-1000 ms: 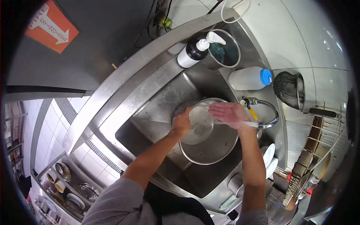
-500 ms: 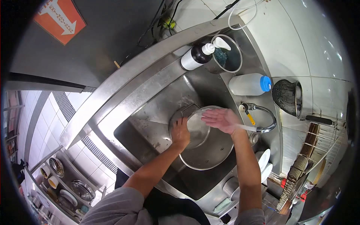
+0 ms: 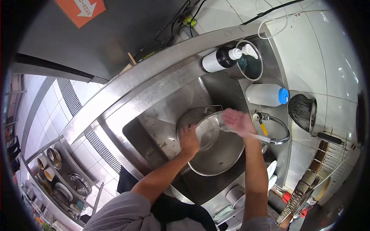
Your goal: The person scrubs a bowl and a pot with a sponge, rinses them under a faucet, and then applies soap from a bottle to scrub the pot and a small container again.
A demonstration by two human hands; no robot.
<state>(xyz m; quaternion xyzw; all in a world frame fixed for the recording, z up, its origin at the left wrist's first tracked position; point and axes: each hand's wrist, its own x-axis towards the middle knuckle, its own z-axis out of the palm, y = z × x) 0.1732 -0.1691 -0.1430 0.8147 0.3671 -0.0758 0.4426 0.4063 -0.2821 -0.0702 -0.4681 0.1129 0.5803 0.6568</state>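
At frame centre, in the sink (image 3: pixel 154 127), my left hand (image 3: pixel 189 139) grips the near rim of a small bowl (image 3: pixel 208 133), tilted so its mouth faces right, over the big pan (image 3: pixel 219 158). My right hand (image 3: pixel 239 122) lies open, fingers spread, on its far rim beside the tap (image 3: pixel 275 133). Since half a second ago the bowl has tipped steeper and my right hand has slid rightward.
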